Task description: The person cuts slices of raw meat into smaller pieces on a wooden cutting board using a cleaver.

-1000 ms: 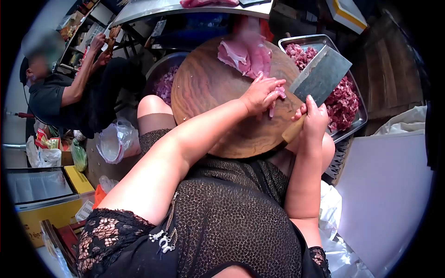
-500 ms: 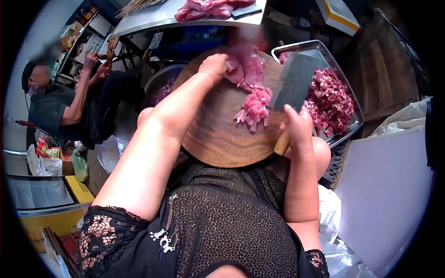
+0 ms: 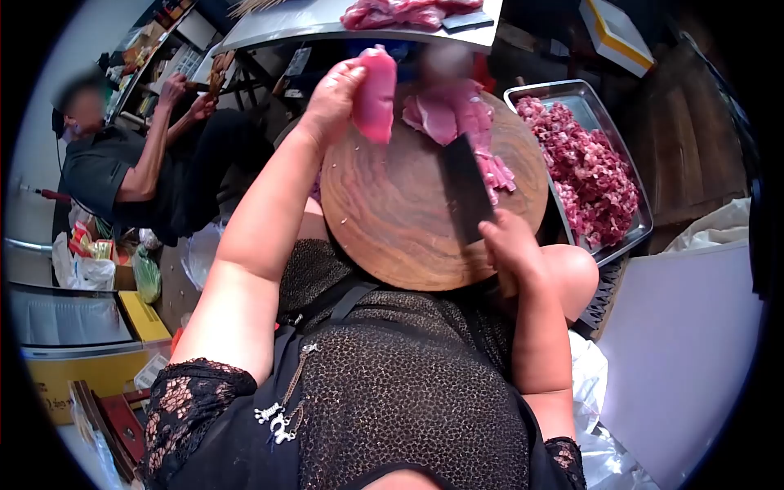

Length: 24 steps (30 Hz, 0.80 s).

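Note:
My left hand [image 3: 331, 96] pinches a pink slice of meat [image 3: 376, 96], raised above the upper left edge of the round wooden board [image 3: 392, 216]. My right hand [image 3: 513, 245] is closed round the handle of a cleaver [image 3: 467, 188], whose dark blade is over the board's right half. More slices of meat [image 3: 433, 116] lie at the back of the board, with cut strips [image 3: 496, 173] to the right of the blade. Right of the board, a metal tray [image 3: 644, 214] holds a heap of chopped meat [image 3: 592, 171].
A table [image 3: 302, 23] with large meat pieces [image 3: 400, 11] stands beyond the board. At left sits another person [image 3: 122, 163], hands raised. A pale panel [image 3: 678, 327] is at right, a white foam box [image 3: 616, 34] at the upper right.
My left hand has lifted a slice off the board and moved up and left. The cleaver has moved left, from beside the tray to over the board.

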Available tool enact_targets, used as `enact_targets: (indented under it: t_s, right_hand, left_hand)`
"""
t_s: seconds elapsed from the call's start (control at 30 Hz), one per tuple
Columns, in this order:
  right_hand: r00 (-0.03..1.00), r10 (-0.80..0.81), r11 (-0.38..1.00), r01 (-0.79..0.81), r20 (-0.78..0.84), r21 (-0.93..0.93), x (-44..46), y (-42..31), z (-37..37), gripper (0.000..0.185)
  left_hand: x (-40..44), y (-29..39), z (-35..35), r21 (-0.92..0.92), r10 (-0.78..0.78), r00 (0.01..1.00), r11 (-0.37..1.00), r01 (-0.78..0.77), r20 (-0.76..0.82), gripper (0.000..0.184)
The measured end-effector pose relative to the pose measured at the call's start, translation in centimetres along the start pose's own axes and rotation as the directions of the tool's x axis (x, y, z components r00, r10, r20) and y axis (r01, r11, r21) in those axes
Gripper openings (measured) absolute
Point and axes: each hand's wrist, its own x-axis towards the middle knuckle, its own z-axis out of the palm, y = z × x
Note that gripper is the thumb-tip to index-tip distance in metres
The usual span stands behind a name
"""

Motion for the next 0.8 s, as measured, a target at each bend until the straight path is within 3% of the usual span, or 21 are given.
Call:
enact_targets:
  t_s: [0.03, 0.07, 0.1, 0.17, 0.23, 0.27, 0.3, 0.37, 0.47, 0.5, 0.57, 0.6, 0.63, 0.73, 0.8]
  right_hand:
    - [0.999, 0.010, 1.000, -0.010, -0.040, 0.002, 0.3, -0.1, -0.1, 0.018]
    - [0.999, 0.019, 1.000, -0.019, -0.051, 0.010, 0.3, 0.0, 0.0, 0.020]
    - [0.997, 0.030, 0.999, -0.029, -0.064, 0.018, 0.4, 0.0, 0.0, 0.023]
    - [0.998, 0.050, 0.998, -0.049, -0.035, 0.033, 0.5, 0.4, 0.3, 0.022]
    - [0.998, 0.052, 0.995, -0.051, -0.017, 0.081, 0.1, 0.3, 0.7, 0.019]
    - [0.998, 0.056, 0.995, -0.054, -0.023, 0.084, 0.2, 0.3, 0.7, 0.019]
    - [0.999, 0.041, 0.996, -0.039, -0.033, 0.075, 0.3, 0.5, 0.7, 0.018]
    - [0.999, 0.036, 0.998, -0.034, -0.030, 0.057, 0.4, 1.1, 1.0, 0.017]
    - [0.999, -0.023, 0.998, 0.025, -0.027, 0.056, 1.2, 1.9, 0.7, 0.019]
    - [0.999, -0.020, 0.998, 0.022, -0.027, 0.055, 1.0, 2.0, 0.7, 0.019]
    - [0.999, 0.052, 0.997, -0.052, -0.005, 0.059, 1.0, 1.6, 0.7, 0.019]
    - [0.999, 0.039, 0.998, -0.039, -0.001, 0.051, 1.2, 1.5, 0.5, 0.019]
    - [1.000, 0.024, 0.999, -0.023, -0.014, 0.035, 1.2, 1.8, 0.6, 0.019]
    - [0.999, 0.020, 1.000, -0.021, -0.034, -0.002, 0.6, 0.7, 0.8, 0.019]
    - [0.998, 0.015, 1.000, -0.014, -0.069, 0.025, 0.3, 0.6, 1.1, 0.016]
  left_hand:
    - [-1.1, -0.3, 0.2, 0.019, -0.009, 0.998, 1.000, 0.008, 0.065, 0.035]
    - [-2.0, -1.4, -0.2, 0.144, -0.200, 0.978, 0.971, 0.190, 0.057, 0.033]
    - [-3.1, -3.9, -0.6, 0.265, -0.191, 0.976, 0.951, 0.159, 0.100, 0.036]
    - [-5.2, -10.3, -2.3, 0.699, -0.123, 0.992, 0.711, 0.076, 0.017, 0.041]
    - [-7.3, -11.7, -3.7, 0.861, -0.056, 0.997, 0.502, 0.080, -0.060, 0.044]
    - [-8.3, -12.1, -4.4, 0.865, -0.005, 0.999, 0.501, 0.036, -0.039, 0.040]
    - [-9.8, -11.3, -3.7, 0.818, -0.055, 0.998, 0.571, 0.065, -0.041, 0.036]
    - [-12.9, -10.6, -2.8, 0.864, 0.010, 0.966, 0.445, -0.236, 0.259, 0.038]
    - [-16.1, -10.8, -1.2, 0.948, 0.178, 0.952, 0.160, -0.276, 0.247, 0.043]
    - [-16.3, -10.8, -1.4, 0.947, 0.177, 0.953, 0.164, -0.275, 0.247, 0.043]
    - [-16.2, -10.5, -1.8, 0.940, -0.167, 0.985, 0.328, 0.090, -0.036, 0.045]
    - [-15.6, -9.8, -1.7, 0.914, -0.323, 0.942, 0.349, 0.206, -0.089, 0.046]
    - [-15.2, -9.3, -1.8, 0.775, -0.511, 0.851, 0.486, 0.403, -0.121, 0.040]
    - [-15.3, -10.7, -1.9, 0.761, -0.307, 0.951, 0.612, 0.214, -0.020, 0.031]
    - [-15.5, -11.3, -1.5, 0.513, -0.325, 0.945, 0.815, 0.269, 0.021, 0.027]
